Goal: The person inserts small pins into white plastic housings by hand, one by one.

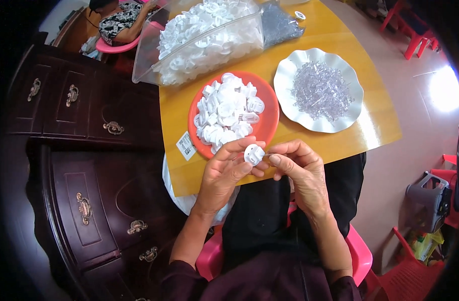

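Note:
Between the thumb and fingers of my left hand is a round white plastic piece with a raised block on its face. My right hand pinches a thin, pin-like part, its tip at the right side of the white piece; whether it sits inside cannot be made out. Just beyond my hands stands an orange-red plate heaped with similar white plastic pieces. To its right, a white wavy-rimmed dish holds a pile of small clear plastic pins.
A clear plastic bin full of white parts stands at the table's far left, beside a bag of grey bits. A printed label lies by the plate. Dark drawers flank the yellow table. Another person sits beyond.

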Demonstrator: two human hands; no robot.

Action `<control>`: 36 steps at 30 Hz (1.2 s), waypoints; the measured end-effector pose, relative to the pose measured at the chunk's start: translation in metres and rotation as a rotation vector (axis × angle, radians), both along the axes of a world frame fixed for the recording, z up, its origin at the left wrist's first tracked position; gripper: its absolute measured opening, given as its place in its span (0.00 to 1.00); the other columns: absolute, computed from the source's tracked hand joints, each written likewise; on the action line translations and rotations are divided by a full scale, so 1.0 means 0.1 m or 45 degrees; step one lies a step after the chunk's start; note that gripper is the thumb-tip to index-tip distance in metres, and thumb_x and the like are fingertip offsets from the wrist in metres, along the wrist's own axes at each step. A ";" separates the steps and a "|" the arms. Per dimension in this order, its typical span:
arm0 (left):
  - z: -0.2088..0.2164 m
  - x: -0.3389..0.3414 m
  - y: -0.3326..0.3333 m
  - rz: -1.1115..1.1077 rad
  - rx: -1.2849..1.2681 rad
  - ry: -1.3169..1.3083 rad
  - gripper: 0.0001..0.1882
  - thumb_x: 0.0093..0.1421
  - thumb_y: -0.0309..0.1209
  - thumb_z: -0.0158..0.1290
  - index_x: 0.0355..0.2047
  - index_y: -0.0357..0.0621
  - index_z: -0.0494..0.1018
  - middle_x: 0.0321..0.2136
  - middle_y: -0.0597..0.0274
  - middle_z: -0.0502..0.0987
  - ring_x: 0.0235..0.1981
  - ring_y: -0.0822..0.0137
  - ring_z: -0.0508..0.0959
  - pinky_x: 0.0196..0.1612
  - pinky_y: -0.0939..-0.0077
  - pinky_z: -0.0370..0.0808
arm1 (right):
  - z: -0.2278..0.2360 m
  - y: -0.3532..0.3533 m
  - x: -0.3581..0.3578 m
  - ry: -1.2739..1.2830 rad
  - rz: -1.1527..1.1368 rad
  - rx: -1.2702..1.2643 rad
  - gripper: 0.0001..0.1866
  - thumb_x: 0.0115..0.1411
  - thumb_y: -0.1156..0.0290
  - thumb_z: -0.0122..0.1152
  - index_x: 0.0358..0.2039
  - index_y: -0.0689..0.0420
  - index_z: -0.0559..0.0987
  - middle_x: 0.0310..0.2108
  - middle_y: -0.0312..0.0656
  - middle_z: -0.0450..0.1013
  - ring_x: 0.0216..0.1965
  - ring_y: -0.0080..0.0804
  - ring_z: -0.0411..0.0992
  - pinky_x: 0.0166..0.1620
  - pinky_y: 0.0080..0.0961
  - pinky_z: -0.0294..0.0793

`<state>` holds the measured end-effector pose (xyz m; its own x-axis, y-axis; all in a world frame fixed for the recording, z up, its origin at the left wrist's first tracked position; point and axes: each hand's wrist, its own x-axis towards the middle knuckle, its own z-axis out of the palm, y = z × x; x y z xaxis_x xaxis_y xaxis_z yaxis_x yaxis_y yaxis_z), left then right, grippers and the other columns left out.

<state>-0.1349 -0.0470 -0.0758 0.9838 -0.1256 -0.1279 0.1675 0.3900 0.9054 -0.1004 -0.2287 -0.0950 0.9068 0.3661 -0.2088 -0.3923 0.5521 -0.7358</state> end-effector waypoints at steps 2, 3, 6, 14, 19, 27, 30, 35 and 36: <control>-0.05 -0.04 0.01 0.030 0.050 -0.029 0.23 0.66 0.24 0.52 0.61 0.37 0.64 0.56 0.48 0.72 0.47 0.64 0.79 0.50 0.69 0.78 | -0.02 0.00 -0.04 -0.018 -0.009 -0.064 0.09 0.63 0.73 0.64 0.42 0.62 0.80 0.35 0.35 0.79 0.32 0.15 0.74 0.35 0.13 0.74; -0.05 -0.05 0.00 0.028 0.055 -0.019 0.23 0.66 0.24 0.52 0.61 0.37 0.64 0.56 0.48 0.72 0.47 0.64 0.79 0.50 0.69 0.78 | -0.03 0.00 -0.06 -0.009 -0.011 -0.059 0.09 0.63 0.73 0.64 0.42 0.62 0.80 0.35 0.35 0.79 0.32 0.15 0.74 0.35 0.13 0.74; -0.06 -0.08 -0.02 0.047 0.074 -0.048 0.23 0.65 0.23 0.53 0.60 0.37 0.65 0.56 0.47 0.72 0.47 0.64 0.79 0.50 0.70 0.78 | -0.03 -0.02 -0.08 -0.040 0.014 -0.145 0.08 0.63 0.73 0.64 0.42 0.62 0.80 0.35 0.35 0.80 0.33 0.15 0.74 0.35 0.13 0.74; -0.14 -0.16 0.01 0.010 -0.034 0.064 0.24 0.69 0.32 0.50 0.61 0.31 0.63 0.46 0.51 0.77 0.41 0.65 0.79 0.47 0.72 0.77 | 0.03 -0.02 -0.18 -0.440 -0.131 -0.345 0.06 0.61 0.79 0.63 0.39 0.64 0.78 0.41 0.43 0.79 0.35 0.21 0.78 0.38 0.18 0.78; -0.12 -0.15 -0.01 -0.015 -0.142 0.082 0.24 0.71 0.37 0.47 0.61 0.31 0.64 0.42 0.54 0.77 0.39 0.67 0.79 0.44 0.73 0.76 | -0.04 0.05 -0.21 -0.610 -0.150 -0.278 0.07 0.59 0.83 0.63 0.37 0.64 0.77 0.43 0.47 0.78 0.34 0.26 0.79 0.39 0.22 0.80; -0.13 -0.17 -0.07 0.088 0.045 0.073 0.24 0.71 0.37 0.47 0.61 0.34 0.63 0.44 0.54 0.77 0.39 0.68 0.78 0.43 0.74 0.76 | -0.12 0.09 -0.23 -0.539 -0.187 -0.325 0.07 0.59 0.82 0.63 0.38 0.64 0.77 0.44 0.47 0.78 0.36 0.24 0.79 0.40 0.20 0.80; -0.09 -0.14 -0.09 0.121 -0.004 0.062 0.24 0.71 0.36 0.47 0.61 0.33 0.63 0.48 0.51 0.76 0.38 0.67 0.79 0.43 0.74 0.77 | -0.14 0.08 -0.24 -0.524 -0.196 -0.350 0.06 0.60 0.81 0.64 0.38 0.64 0.77 0.43 0.46 0.79 0.37 0.21 0.78 0.40 0.20 0.79; -0.11 -0.17 0.01 -0.027 0.071 0.017 0.24 0.71 0.32 0.46 0.63 0.33 0.61 0.49 0.50 0.76 0.37 0.65 0.81 0.40 0.75 0.80 | -0.15 0.09 -0.24 -0.443 -0.182 -0.284 0.06 0.61 0.80 0.64 0.38 0.65 0.78 0.40 0.43 0.80 0.34 0.16 0.75 0.37 0.16 0.76; -0.13 -0.17 0.03 -0.024 0.071 0.013 0.24 0.71 0.32 0.46 0.63 0.33 0.61 0.49 0.50 0.76 0.37 0.65 0.81 0.40 0.75 0.80 | -0.14 0.09 -0.25 -0.447 -0.179 -0.283 0.06 0.61 0.80 0.64 0.38 0.65 0.78 0.40 0.43 0.80 0.34 0.16 0.75 0.37 0.16 0.76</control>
<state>-0.1524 -0.0442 -0.0888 0.9799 -0.1362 -0.1455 0.1838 0.3356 0.9239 -0.1251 -0.2197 -0.1089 0.9747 0.2149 0.0613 -0.0294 0.3955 -0.9180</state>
